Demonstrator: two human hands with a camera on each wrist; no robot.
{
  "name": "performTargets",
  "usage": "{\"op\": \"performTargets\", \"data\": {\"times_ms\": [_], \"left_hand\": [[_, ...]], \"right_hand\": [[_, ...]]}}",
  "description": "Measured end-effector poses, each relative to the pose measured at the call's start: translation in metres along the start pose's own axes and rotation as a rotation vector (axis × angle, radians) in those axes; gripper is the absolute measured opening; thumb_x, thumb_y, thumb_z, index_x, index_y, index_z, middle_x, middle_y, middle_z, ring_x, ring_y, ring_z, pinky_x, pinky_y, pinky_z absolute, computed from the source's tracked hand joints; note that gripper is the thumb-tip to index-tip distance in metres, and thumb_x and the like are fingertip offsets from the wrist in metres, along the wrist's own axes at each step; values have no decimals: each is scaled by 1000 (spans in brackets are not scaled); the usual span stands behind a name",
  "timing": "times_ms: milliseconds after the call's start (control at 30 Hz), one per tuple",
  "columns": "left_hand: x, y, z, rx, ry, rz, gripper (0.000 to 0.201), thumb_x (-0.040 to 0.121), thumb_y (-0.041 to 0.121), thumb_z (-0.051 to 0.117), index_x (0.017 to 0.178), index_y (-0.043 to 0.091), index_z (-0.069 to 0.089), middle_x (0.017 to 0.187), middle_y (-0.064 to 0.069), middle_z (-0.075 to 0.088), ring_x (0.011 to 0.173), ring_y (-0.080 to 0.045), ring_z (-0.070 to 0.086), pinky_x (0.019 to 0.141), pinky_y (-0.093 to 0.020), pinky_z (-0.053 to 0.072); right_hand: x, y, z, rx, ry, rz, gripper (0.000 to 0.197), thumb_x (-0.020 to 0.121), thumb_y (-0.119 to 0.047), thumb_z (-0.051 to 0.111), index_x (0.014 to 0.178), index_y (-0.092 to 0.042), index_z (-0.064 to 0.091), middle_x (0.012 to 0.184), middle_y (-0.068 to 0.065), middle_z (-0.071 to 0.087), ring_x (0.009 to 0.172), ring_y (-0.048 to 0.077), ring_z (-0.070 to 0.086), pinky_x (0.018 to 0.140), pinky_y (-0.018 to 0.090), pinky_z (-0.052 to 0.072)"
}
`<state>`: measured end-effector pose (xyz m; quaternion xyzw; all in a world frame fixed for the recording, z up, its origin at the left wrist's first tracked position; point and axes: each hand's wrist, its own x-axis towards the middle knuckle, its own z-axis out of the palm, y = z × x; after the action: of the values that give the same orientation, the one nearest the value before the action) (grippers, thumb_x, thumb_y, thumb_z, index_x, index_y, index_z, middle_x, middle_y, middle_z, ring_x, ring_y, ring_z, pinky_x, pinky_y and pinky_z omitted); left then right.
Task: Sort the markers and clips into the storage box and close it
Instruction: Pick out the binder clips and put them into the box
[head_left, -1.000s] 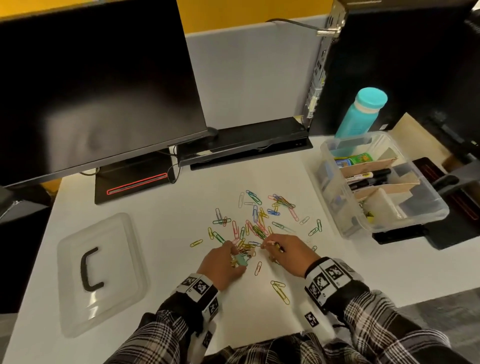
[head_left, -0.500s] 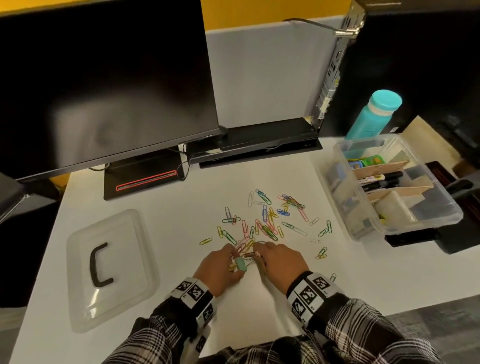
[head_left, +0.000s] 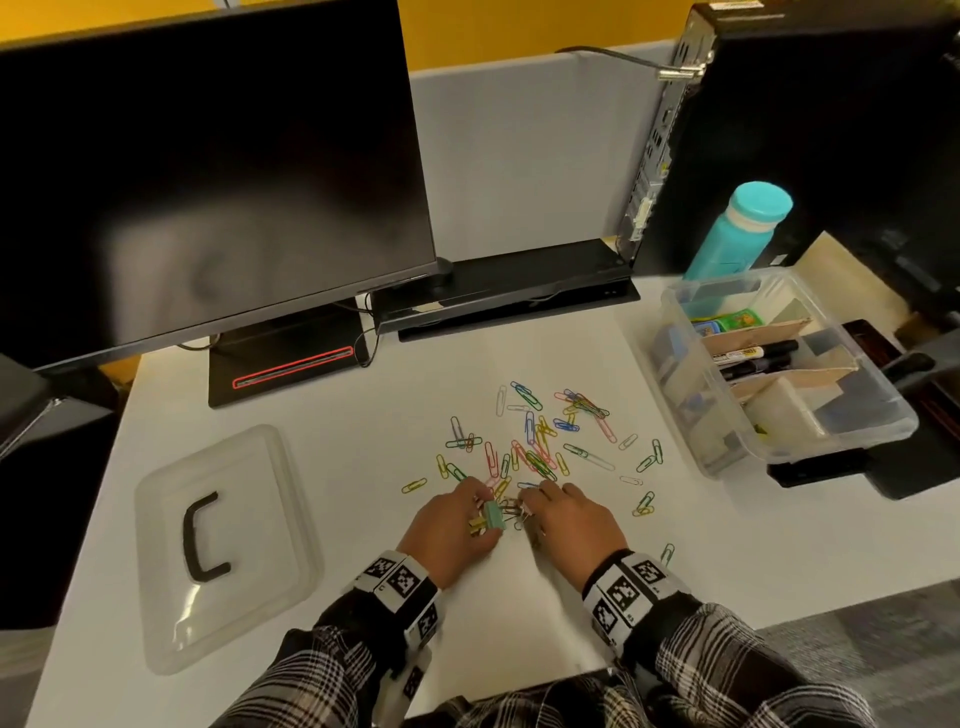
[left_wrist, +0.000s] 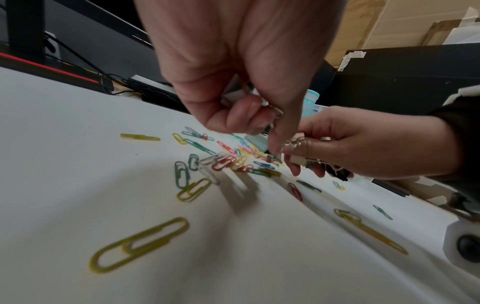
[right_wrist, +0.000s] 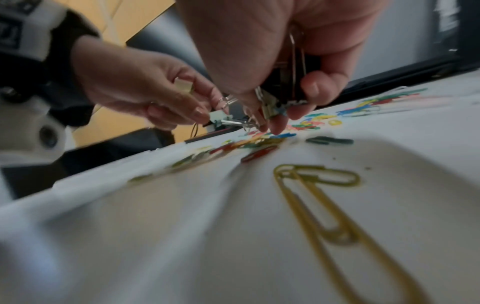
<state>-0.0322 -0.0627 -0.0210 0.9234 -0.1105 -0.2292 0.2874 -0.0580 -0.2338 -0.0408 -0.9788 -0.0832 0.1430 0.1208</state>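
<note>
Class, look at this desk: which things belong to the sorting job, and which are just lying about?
Belong to the job:
storage box
lid
markers
paper clips
binder clips, held in the left hand and right hand

Just lying about:
monitor
teal bottle
computer tower

Paper clips (head_left: 540, 441) lie scattered mid-tabletop (head_left: 363, 519), and at their near edge sit both hands — left hand (head_left: 449, 530) just beside right hand (head_left: 571, 519), binder clips (head_left: 493, 515) between them. Lid (head_left: 223, 545) lies flat, well off to the left. Storage box (head_left: 779, 364) stands right of the clips, markers (head_left: 753, 356) in it — bottle (head_left: 737, 228) just behind. Monitor (head_left: 208, 171) at back left.
</note>
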Motion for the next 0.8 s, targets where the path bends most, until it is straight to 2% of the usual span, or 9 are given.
{"op": "performTargets", "data": {"times_ms": [100,200,267,333,433,567,633,700,800], "left_hand": [[0,0,-5,-61,17,22,34,84,33,67,112,24,51,87,6,61,74,-8,55,60,-15,41],[2,1,-10,-164,11,53,32,82,32,70,107,29,52,96,7,67,83,-6,64,76,-23,54],[5,5,-12,-182,18,76,32,81,31,71,106,31,52,91,8,66,80,-4,63,76,-24,55],[10,10,-15,-175,23,92,32,80,30,72,106,30,54,80,8,62,71,-3,60,70,-23,52],[20,22,-15,-187,33,106,34,77,33,75,104,29,55,82,4,65,73,-8,62,70,-27,54],[34,46,-10,-185,26,134,32,77,30,75,102,32,55,84,8,63,76,-6,61,67,-20,53],[41,58,-6,-202,13,143,31,80,26,74,104,30,55,92,5,66,82,-7,64,65,-16,54],[45,70,-2,-206,-4,138,31,81,24,72,107,28,55,94,5,66,81,-6,64,63,-15,54],[50,79,5,-150,-6,147,31,81,29,72,106,31,54,94,3,67,82,-8,65,71,-27,57]], "right_hand": [[-3,11,-15,245,86,66,33,97,-21,40,127,-22,52,121,0,58,104,22,56,77,31,47],[-12,27,-37,485,209,119,28,98,-19,40,117,-19,60,100,-4,63,88,16,60,70,20,43],[-20,43,-57,536,283,121,27,97,-14,42,114,-16,62,94,-8,59,82,10,57,66,11,38],[-29,63,-82,522,374,116,26,95,-10,44,112,-13,63,97,-3,63,81,12,58,69,18,43],[-43,103,-120,410,451,160,22,96,-11,45,107,-14,64,92,-2,63,80,17,61,69,26,43],[-54,155,-156,190,258,352,14,94,-18,50,102,-20,62,90,4,64,80,23,61,63,29,43],[-46,177,-156,48,71,433,26,87,-18,61,112,-20,61,103,5,66,87,23,64,71,33,53],[-33,188,-154,-52,-40,430,30,86,-21,58,116,-18,59,110,7,65,95,25,64,81,40,55],[-18,190,-158,-112,-158,387,31,88,-21,54,117,-14,58,116,8,64,102,27,62,89,40,51]]}}
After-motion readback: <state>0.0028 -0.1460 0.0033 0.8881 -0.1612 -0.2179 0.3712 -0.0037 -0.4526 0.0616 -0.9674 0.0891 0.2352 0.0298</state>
